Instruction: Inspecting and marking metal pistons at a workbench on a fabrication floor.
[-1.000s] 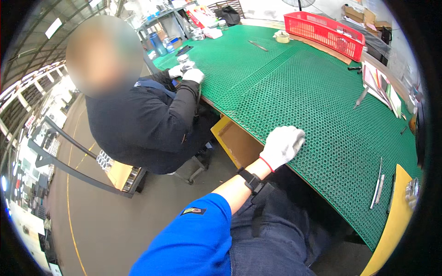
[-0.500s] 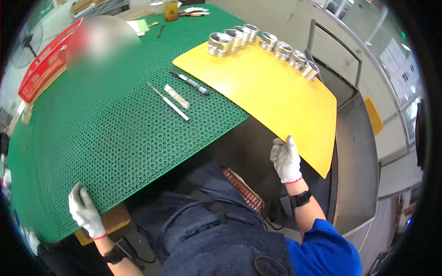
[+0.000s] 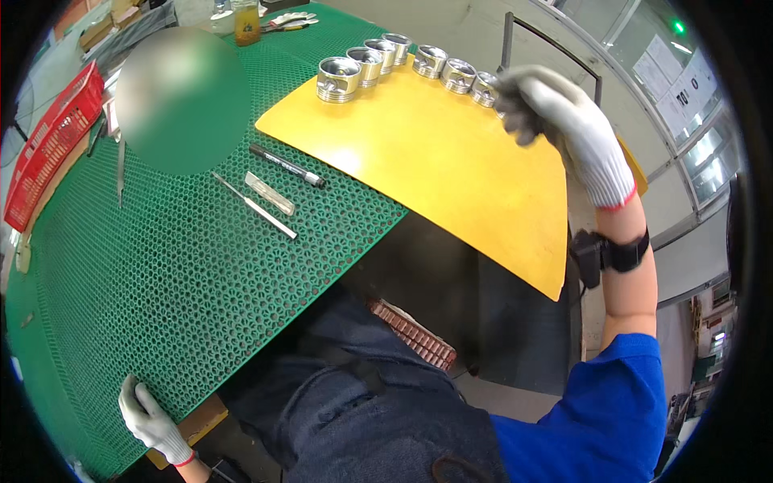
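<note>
Several silver metal pistons (image 3: 338,80) stand in two rows along the far edge of a yellow board (image 3: 435,153). My right hand (image 3: 555,113), in a white knit glove with grey fingertips, is raised over the board's far right corner. Its fingers are bent downward and apart, with nothing visible in them. It covers the right end of the piston row, so contact there is hidden. At the near left edge of the green perforated mat (image 3: 209,266), my gloved left hand (image 3: 149,419) rests open, holding nothing.
A black marker (image 3: 287,166), a small clear packet (image 3: 270,194) and a thin white-handled tool (image 3: 254,207) lie left of the board. A red plastic basket (image 3: 52,145) stands far left. Toward the back are a jar (image 3: 246,22) and gloves (image 3: 290,19). A blurred disc hides part of the mat.
My right hand has left the board's near edge and risen to the pistons at its far right. The left hand stays at the mat edge. The view has shifted somewhat.
</note>
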Available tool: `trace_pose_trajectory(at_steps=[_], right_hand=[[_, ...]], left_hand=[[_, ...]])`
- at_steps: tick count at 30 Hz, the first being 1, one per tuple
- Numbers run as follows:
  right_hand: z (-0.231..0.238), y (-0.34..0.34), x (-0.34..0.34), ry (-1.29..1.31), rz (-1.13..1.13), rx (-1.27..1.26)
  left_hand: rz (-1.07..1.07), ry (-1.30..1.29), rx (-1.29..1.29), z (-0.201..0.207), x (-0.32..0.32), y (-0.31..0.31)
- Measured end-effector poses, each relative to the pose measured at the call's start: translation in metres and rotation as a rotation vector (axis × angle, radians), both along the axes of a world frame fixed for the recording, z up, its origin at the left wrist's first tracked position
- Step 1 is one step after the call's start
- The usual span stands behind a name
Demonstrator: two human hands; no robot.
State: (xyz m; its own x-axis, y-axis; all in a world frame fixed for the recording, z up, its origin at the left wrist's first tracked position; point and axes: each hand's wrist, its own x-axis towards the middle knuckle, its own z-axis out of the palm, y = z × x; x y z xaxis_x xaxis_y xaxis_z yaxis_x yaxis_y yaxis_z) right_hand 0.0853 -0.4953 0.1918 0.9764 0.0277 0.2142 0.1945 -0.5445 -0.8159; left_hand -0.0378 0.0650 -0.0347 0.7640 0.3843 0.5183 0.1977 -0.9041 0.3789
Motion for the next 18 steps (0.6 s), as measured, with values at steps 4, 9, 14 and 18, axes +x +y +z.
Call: trace_pose_trajectory(at_steps=[4, 9, 14, 18], right_hand=[[-0.003, 0.038, 0.08, -0.047, 0.049, -0.326], [-0.026, 0.016, 0.204, -0.09, 0.038, -0.515], [-0.05, 0.0, 0.263, 0.063, -0.14, -0.63], [-0.08, -0.065, 0.298, 0.068, -0.365, -0.677]], left_hand=[[0.009, -0.001, 0.023, -0.004, -0.001, 0.004], [0.013, -0.005, -0.022, 0.0, 0.001, -0.002], [0.028, 0.034, 0.085, 0.029, 0.006, -0.034], [0.059, 0.053, 0.066, 0.032, 0.012, -0.041]])
